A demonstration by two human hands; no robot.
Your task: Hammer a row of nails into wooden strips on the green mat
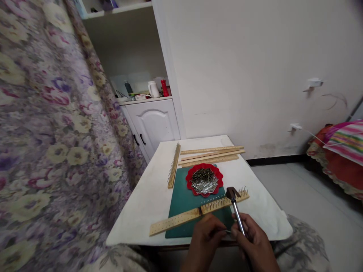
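Observation:
My right hand [249,238] is wrapped round a claw hammer [237,211], its dark head up and its shiny shaft slanting toward me. Close beside it, my left hand [208,236] pinches a thin nail [227,231] between thumb and fingers. The nail's other end reaches the right hand's fingertips; whether they grip it I cannot tell. Beyond both hands a wooden strip [176,222] lies slantwise across a green mat [184,189]. Upright nails fill its right part, and small marks or holes dot its left part. The hammer's head overlaps the strip's right part in view.
A red scalloped dish [188,186] of loose nails stands on the mat. Another nail-studded strip [173,168] lies at the left of the white table [136,211]. Several bare wooden strips [210,155] lie at the back. A floral curtain [70,151] hangs at left.

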